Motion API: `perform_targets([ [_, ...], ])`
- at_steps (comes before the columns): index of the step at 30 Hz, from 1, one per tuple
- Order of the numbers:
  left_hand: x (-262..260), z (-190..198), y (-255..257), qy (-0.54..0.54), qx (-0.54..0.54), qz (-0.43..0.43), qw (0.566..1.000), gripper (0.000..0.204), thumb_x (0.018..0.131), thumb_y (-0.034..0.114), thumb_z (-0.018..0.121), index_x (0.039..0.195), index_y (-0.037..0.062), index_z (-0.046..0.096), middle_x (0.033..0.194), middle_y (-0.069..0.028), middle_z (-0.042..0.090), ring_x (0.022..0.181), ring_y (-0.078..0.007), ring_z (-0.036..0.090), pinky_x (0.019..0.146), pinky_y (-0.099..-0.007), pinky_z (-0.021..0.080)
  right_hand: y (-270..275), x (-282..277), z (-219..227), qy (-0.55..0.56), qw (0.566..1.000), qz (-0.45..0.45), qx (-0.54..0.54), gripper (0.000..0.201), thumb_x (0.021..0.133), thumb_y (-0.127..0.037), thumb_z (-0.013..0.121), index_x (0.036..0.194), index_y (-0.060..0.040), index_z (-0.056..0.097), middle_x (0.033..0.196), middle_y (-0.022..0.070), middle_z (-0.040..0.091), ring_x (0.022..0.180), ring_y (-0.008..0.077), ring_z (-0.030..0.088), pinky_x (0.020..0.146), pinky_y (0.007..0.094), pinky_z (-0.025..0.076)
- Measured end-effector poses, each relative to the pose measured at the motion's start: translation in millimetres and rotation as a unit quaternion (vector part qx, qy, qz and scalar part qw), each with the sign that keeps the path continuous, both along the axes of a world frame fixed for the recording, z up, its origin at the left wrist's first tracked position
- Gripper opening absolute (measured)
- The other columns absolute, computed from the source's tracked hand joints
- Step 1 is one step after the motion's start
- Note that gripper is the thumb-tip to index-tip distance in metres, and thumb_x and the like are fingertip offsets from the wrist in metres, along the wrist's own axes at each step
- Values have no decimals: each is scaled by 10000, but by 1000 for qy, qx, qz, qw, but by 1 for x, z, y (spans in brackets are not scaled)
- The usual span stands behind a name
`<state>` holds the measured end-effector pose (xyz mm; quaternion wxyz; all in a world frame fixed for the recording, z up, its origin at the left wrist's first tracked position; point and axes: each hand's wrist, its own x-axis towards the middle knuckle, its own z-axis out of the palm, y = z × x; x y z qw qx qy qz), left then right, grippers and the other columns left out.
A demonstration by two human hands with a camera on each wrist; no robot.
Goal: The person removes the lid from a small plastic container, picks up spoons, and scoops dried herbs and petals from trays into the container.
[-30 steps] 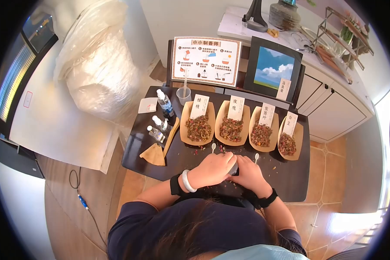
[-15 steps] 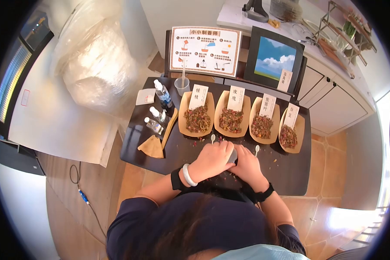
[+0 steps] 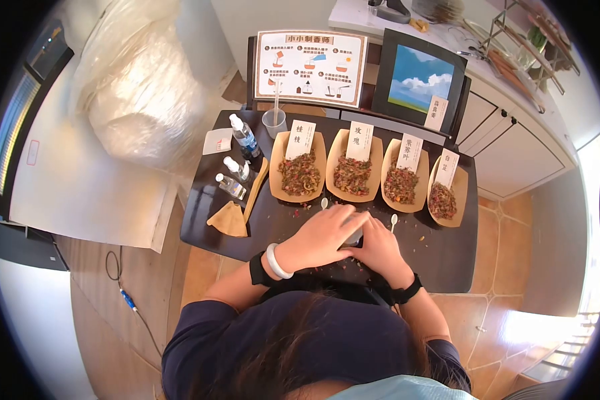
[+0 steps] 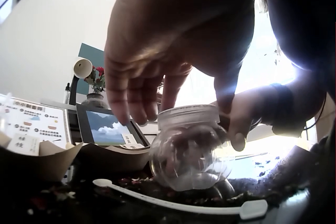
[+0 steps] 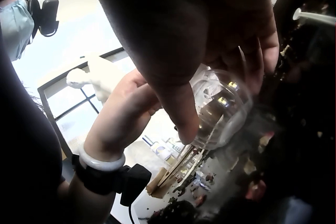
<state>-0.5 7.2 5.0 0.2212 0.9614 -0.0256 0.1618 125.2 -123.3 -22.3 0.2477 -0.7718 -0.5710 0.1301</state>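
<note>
A round clear plastic jar (image 4: 181, 163) with a translucent lid (image 4: 189, 115) stands low over the dark table, between both hands. My left hand (image 3: 320, 239) comes over it from above, thumb and fingers bent down around the lid. From the other side my right hand (image 3: 380, 250) grips the jar's body; its thumb (image 5: 186, 124) presses on the clear wall in the right wrist view. The head view mostly hides the jar behind the fingers. Beside it lies a small white spoon (image 4: 178, 205), with dried petal bits scattered around.
Beyond the hands, paper trays (image 3: 278, 180) hold dried flower mix and label cards. To the left are a spray bottle (image 3: 245, 137), smaller bottles (image 3: 231, 187), a plastic cup (image 3: 274, 122) and a tan folded piece (image 3: 228, 220). An instruction board (image 3: 311, 67) stands behind.
The head view has tilted, so the table appears higher. My left fingers have shifted over the jar's top toward the right hand, covering more of it; the right hand keeps its hold.
</note>
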Motion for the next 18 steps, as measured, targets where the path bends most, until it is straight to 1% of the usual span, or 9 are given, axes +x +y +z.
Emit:
perform_targets([
  [2, 0, -8, 1, -47, -14, -24, 999, 647, 642, 161, 783, 1210, 12, 512, 1040, -135, 511, 948, -302, 536, 820, -402, 474, 0, 0, 0, 5, 1000, 4, 1, 642, 641, -259, 787, 1178, -54, 501, 1056, 100, 598, 986, 307, 591, 805, 389, 509],
  [6, -3, -2, -1, 53, -7, 21, 998, 664, 655, 123, 767, 1245, 15, 483, 1130, -145, 506, 1012, -317, 527, 868, -414, 461, 2, 1, 0, 14, 998, -2, -63, 651, 648, -264, 788, 1187, -45, 496, 1062, 103, 595, 1000, 309, 586, 815, 394, 507],
  [8, -1, 3, 0, 86, -24, 49, 995, 661, 660, 111, 758, 1252, 17, 477, 1144, -145, 507, 1026, -318, 524, 884, -418, 458, 1, 1, -5, 11, 999, -2, -31, 647, 649, -270, 789, 1180, -44, 497, 1061, 103, 593, 1001, 309, 584, 812, 395, 507],
  [10, 0, 2, 2, -51, 35, -11, 998, 657, 675, 149, 761, 1253, 20, 477, 1152, -146, 509, 1031, -321, 526, 876, -405, 463, 0, 1, -5, 9, 1000, 0, -1, 643, 649, -275, 790, 1173, -44, 498, 1059, 104, 592, 1003, 309, 583, 810, 397, 506],
  [11, 0, -5, 3, -50, 34, -10, 998, 657, 675, 149, 761, 1253, 20, 477, 1152, -146, 509, 1031, -321, 526, 876, -405, 463, 0, 1, -3, 13, 1000, 6, 2, 644, 648, -280, 791, 1167, -38, 498, 1056, 109, 592, 1001, 312, 584, 809, 400, 506],
  [14, 1, -6, 4, 3, 23, -41, 999, 648, 686, 153, 757, 1255, 20, 477, 1155, -147, 511, 1047, -323, 526, 885, -404, 462, 1, 2, -3, 15, 1000, 13, -4, 650, 646, -295, 793, 1163, -32, 499, 1052, 114, 594, 999, 316, 586, 810, 404, 506],
  [16, 0, 5, 1, 130, -16, 26, 991, 648, 681, 129, 750, 1259, 23, 477, 1197, -154, 507, 1090, -322, 519, 899, -402, 460, 1, 2, -7, 11, 1000, 11, -14, 655, 645, -303, 794, 1164, -31, 501, 1050, 114, 595, 999, 318, 587, 811, 404, 506],
  [17, 1, 5, 1, 130, -15, 25, 991, 648, 681, 129, 750, 1259, 23, 477, 1197, -154, 507, 1090, -322, 519, 899, -402, 460, 1, 1, -9, 10, 1000, 3, -5, 646, 648, -298, 790, 1162, -31, 503, 1049, 111, 595, 996, 317, 588, 810, 400, 507],
  [18, 1, 3, 0, 50, -12, 20, 998, 649, 675, 127, 752, 1255, 26, 479, 1152, -144, 518, 1065, -312, 527, 881, -399, 465, 0, 1, -10, 8, 1000, -4, 3, 637, 651, -292, 786, 1160, -31, 505, 1048, 108, 595, 993, 316, 589, 809, 396, 508],
])
